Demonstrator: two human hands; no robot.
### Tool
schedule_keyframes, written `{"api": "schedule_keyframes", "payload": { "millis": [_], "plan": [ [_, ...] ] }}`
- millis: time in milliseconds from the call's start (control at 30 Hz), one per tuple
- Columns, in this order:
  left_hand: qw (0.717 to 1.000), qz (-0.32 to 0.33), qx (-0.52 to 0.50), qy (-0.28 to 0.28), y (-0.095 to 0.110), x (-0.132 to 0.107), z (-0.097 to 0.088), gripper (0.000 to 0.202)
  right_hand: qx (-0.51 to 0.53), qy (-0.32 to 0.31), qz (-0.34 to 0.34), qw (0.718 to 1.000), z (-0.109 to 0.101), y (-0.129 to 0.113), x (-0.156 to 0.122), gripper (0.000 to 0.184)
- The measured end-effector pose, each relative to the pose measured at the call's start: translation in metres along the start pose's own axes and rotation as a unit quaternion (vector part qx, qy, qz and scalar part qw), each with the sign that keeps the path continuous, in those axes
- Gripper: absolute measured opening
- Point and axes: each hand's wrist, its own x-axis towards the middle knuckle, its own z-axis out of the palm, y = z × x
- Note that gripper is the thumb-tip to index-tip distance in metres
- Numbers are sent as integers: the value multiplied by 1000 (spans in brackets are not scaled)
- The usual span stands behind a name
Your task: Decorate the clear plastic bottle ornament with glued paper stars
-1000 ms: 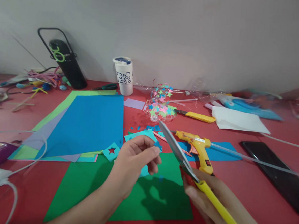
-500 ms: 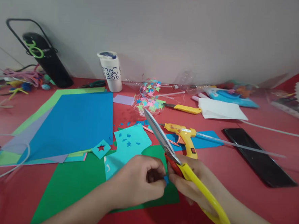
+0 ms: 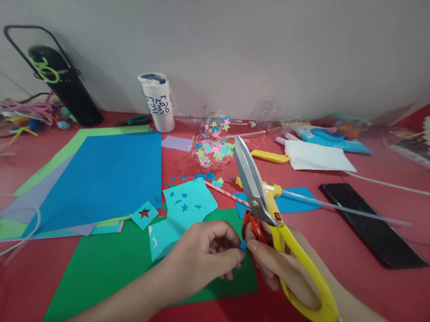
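My left hand [image 3: 209,253] pinches a small blue paper piece [image 3: 243,245] between thumb and fingertips; its full shape is hidden. Close against it, my right hand [image 3: 278,262] grips scissors [image 3: 256,205] with yellow and red handles, blades pointing up and away and looking closed. Under both hands lies a green sheet [image 3: 110,266]. On it rests a turquoise paper [image 3: 174,226] bearing a small blue star [image 3: 185,208] and several scraps. A turquoise square with a star-shaped hole [image 3: 152,220] lies to the left.
At left are stacked coloured sheets [image 3: 119,170]. Behind stand a white tumbler [image 3: 160,104], a black bottle [image 3: 66,86] and clear containers with paper stars [image 3: 214,144]. Rightward lie a yellow glue gun [image 3: 272,203], a yellow cutter [image 3: 269,157], a phone [image 3: 371,224] and white paper [image 3: 317,156].
The scissors have swung more upright and shifted right in my right hand. My left hand still pinches the blue piece, which has risen slightly.
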Motion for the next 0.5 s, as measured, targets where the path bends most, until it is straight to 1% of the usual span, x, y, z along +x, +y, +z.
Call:
{"api": "schedule_keyframes", "payload": {
  "millis": [133,300,400,500],
  "plan": [
    [999,14,-36,30,0,1,0,5,-11,-4,9,1000,1,-1,2,14],
    [996,-1,-85,24,4,1,1,11,-8,13,40,999,6,-4,1,18],
    [994,-7,-110,21,5,2,2,15,10,8,26,1000,6,1,-1,19],
    [992,-3,-122,19,7,2,1,15,4,-15,7,1000,4,9,-1,22]
  ]
}}
